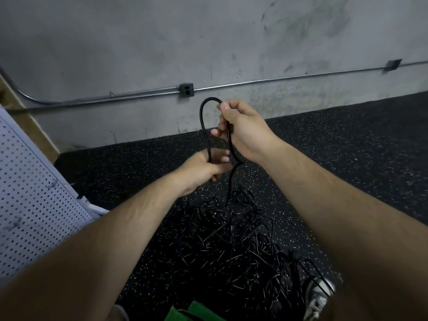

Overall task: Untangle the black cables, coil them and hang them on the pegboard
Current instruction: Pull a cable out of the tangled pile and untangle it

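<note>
Forearms first, since they take up most of my feed: left forearm coming in from the lower left, right forearm from the lower right. Right at the bottom edge I can see a bit of green fabric and a grey shoe with a few strands lying across it.

The left hand is closed around one leg of a black cable, fingers curled round it. The right hand sits higher and pinches the other side, thumb on top, with the cable running down through the fist. Between the two hands the cable makes a tall narrow loop held up in the air. Below the right hand it drops down into the tangle of black cables heaped on the speckled black floor, between the arms.

The pegboard is off to the left, white and tilted, nothing hung on the part I can see. Behind it all is a scuffed grey wall with a metal conduit running along it and an outlet box just above the loop.
</note>
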